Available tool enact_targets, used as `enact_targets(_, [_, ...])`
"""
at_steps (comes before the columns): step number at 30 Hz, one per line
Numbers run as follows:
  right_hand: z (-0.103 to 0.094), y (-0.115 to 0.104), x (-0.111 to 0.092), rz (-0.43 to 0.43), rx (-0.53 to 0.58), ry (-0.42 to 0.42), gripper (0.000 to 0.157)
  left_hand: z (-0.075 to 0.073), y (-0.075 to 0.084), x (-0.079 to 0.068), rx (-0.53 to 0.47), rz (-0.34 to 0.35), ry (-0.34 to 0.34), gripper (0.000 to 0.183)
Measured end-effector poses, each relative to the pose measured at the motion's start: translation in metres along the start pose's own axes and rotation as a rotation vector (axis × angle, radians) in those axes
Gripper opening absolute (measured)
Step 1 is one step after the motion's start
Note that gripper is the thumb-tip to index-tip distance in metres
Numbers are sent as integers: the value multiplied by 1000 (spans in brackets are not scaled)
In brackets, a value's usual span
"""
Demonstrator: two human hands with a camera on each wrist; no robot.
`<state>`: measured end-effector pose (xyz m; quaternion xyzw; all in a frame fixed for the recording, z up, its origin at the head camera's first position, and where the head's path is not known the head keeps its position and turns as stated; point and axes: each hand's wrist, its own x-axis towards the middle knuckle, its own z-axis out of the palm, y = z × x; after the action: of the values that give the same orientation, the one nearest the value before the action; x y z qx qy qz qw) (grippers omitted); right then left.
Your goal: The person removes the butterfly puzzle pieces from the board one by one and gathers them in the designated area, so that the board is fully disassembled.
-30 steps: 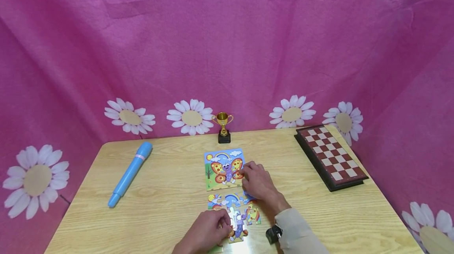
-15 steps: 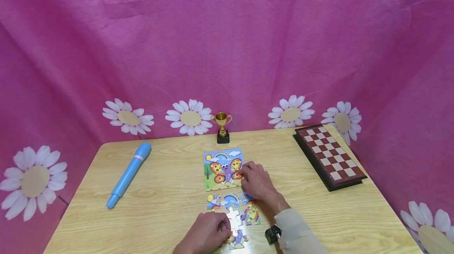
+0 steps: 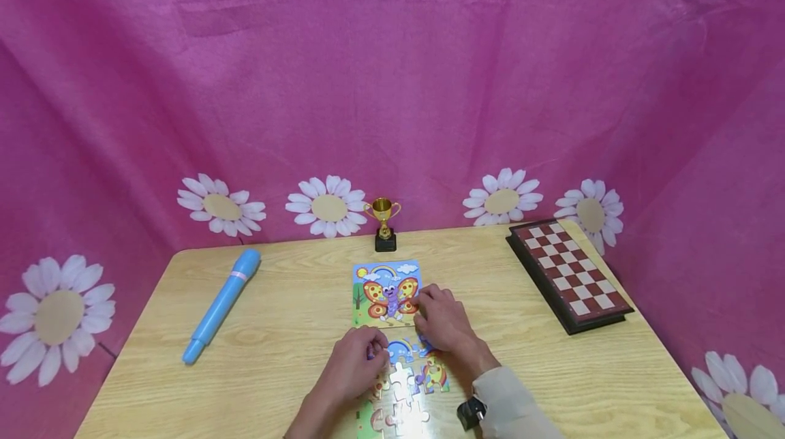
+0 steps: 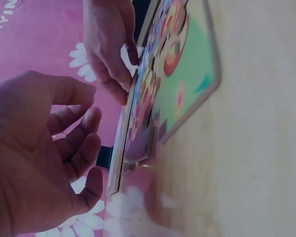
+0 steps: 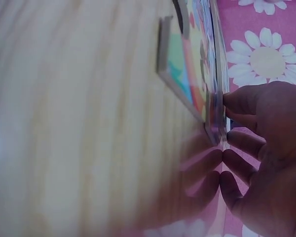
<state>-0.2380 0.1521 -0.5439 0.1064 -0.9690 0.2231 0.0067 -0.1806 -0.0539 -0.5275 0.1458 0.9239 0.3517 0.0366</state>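
Note:
A picture card (image 3: 386, 292) of a purple butterfly lies mid-table, and a jigsaw puzzle (image 3: 401, 379) with a matching picture is partly laid out just in front of it. My left hand (image 3: 358, 362) hovers over the puzzle's upper left corner, hiding the pieces there. In the left wrist view its fingers (image 4: 79, 133) are loosely bent with nothing between them. My right hand (image 3: 445, 316) rests beside the card, fingertips touching its right edge; in the right wrist view its fingers (image 5: 241, 143) are spread and relaxed. Glare whitens several middle and lower pieces.
A small gold trophy cup (image 3: 385, 224) on a black base stands behind the card. To the left lies a blue toy microphone-like stick (image 3: 221, 309), and to the right a folded checkerboard box (image 3: 567, 275). A pink curtain (image 3: 392, 84) with daisies surrounds the wooden table (image 3: 276, 357).
My left hand has moved up from the puzzle's lower left to its upper left corner, uncovering lower pieces. A purple piece has shifted down from the centre. My right hand stays at the card.

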Motion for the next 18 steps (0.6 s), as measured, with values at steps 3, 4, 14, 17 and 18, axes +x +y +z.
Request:
enact_targets(3, [-1,0,-1,-5,-6,9,29,2,-2,9,49,-2,56,3])
enact_targets(4, [-1,-1,-1,-9,-10,11,29,2,-2,12,60,-7,68,4])
enact_targets(14, [-8,4,1,-50,74,-18,31,1,-9,35,72,-58,85,14])
enact_targets(17, [-10,8,0,-30,142,-33,35,1,-8,40,71,-51,99,16])
enact_targets(18, [-11,10,0,-21,150,-38,37,2,-8,42,76,-49,102,16])
